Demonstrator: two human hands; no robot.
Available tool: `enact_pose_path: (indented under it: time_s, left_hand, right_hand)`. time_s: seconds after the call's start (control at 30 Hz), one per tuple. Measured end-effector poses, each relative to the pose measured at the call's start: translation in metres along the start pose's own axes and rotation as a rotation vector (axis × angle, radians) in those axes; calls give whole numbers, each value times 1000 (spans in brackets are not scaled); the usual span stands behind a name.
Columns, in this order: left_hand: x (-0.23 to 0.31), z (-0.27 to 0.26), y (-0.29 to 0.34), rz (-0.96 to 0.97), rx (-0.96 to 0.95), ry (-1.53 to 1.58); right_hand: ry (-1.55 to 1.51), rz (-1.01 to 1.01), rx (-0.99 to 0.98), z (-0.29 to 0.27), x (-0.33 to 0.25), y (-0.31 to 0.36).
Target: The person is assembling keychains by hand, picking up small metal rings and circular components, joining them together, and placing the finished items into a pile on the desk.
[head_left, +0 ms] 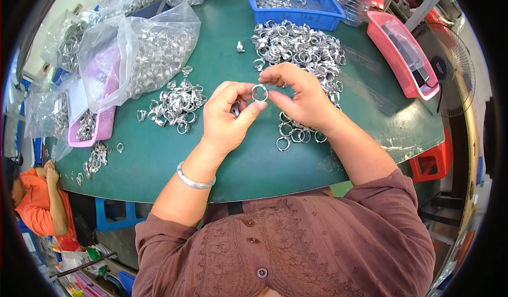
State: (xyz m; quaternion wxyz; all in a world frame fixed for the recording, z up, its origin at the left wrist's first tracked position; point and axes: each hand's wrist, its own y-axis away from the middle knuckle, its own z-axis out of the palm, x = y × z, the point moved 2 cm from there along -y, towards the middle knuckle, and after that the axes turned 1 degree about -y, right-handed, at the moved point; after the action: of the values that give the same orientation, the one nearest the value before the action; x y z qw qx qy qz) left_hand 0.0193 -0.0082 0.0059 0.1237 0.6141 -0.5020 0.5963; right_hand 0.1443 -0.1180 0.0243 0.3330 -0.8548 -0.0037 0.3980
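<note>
Left hand: I see my left hand [228, 118] curled, thumb and forefinger pinched on the near-left rim of a small metal ring [259, 92]; another small metal piece seems tucked in the palm, though I cannot tell what it is.
Right hand: my right hand [300, 97] has its fingertips closed on the ring's far-right rim, other fingers loosely bent.
Ring: held between both hands, lifted above the green counter [222, 59], near the middle.
Edges: the counter's near edge curves just in front of my body; a big ring heap [299, 45] lies beyond my right hand, a smaller pile [177, 104] left of my left hand.
Open room: bare green surface beneath my wrists and to the right, toward the pink tray [402, 53].
</note>
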Motion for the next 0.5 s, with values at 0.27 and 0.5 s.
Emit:
enact_pose_path:
  time_s: [0.27,0.5]
  left_hand:
    - [-2,-2,1,49,-29,75]
    - [-6,-1,3,104,-59,167]
  right_hand:
    - [49,7,52,-2,6,1]
    - [221,39,181,-10,17,-2]
